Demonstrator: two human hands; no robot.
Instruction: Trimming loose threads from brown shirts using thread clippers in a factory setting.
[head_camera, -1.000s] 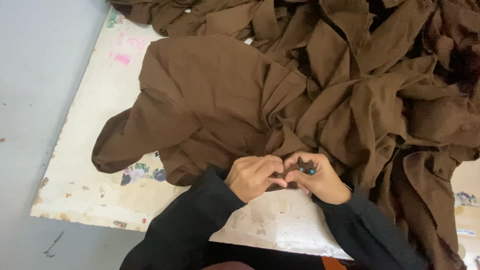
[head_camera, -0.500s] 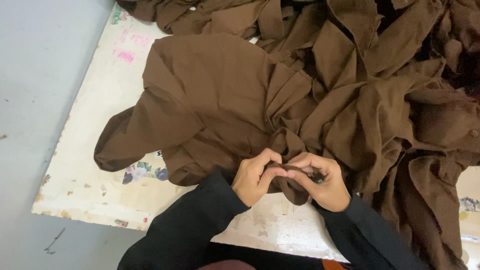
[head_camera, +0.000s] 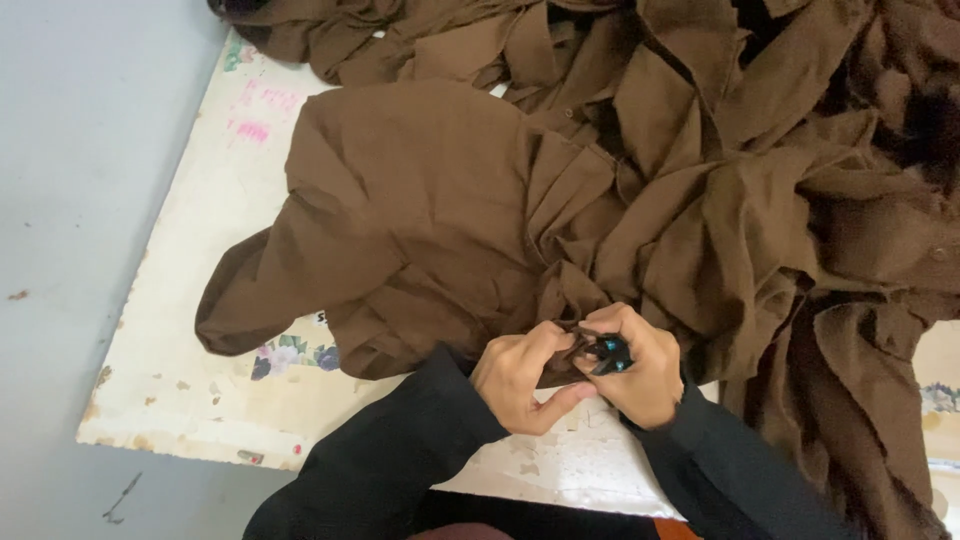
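Head view: left hand (head_camera: 520, 375) and right hand (head_camera: 640, 365) fingers pinching brown garment (head_camera: 420, 220) fold, small dark tool (head_camera: 610, 353) tilted up-left

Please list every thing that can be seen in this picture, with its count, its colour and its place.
brown garment: one, brown, spread on the board in front of the person, its lower edge pinched by both hands.
heap of brown cloth: one pile, pieces not countable, brown, across the top and right of the board.
small tool: one, black with blue-green spots, in the right hand; its kind cannot be told.
board: one, cream with worn paint and small flower prints, lying on the floor.
floor: grey, on the left.
left hand: one, black sleeve, pinching the garment's edge.
right hand: one, black sleeve, closed around the small tool.
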